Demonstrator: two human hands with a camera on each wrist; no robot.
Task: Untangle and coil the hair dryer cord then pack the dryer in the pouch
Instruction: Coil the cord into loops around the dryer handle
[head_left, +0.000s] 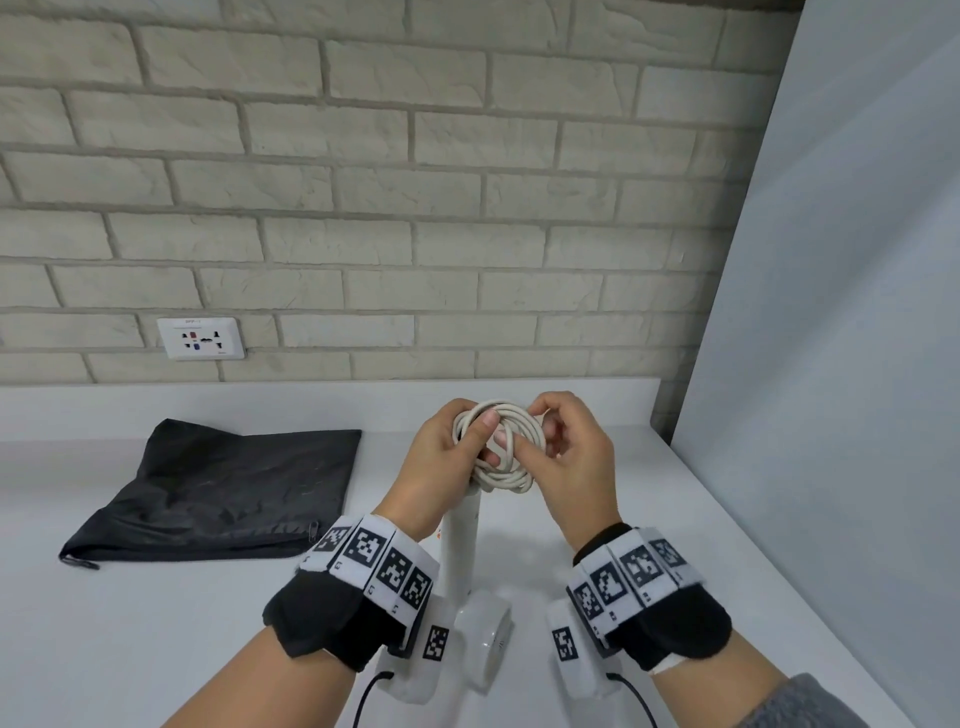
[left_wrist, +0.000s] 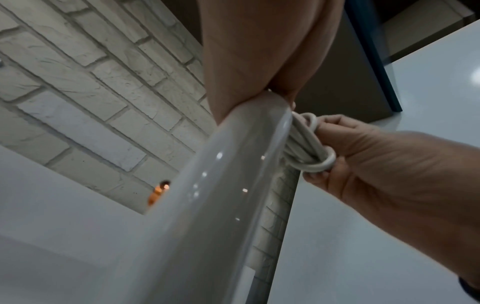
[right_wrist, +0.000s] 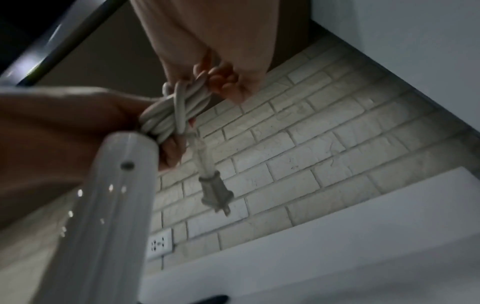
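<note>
Two hands meet above the white counter (head_left: 156, 623), with the black pouch (head_left: 228, 493) lying flat, well off to the left. Left hand (head_left: 441, 457) curls round the coiled white cord (head_left: 498, 447) at the top of the hair dryer (head_left: 462, 540), thumb pressed across the loops. Right hand (head_left: 576, 462) pinches the coil's other side, fingers bent, while the plug (right_wrist: 215, 193) dangles below.
</note>
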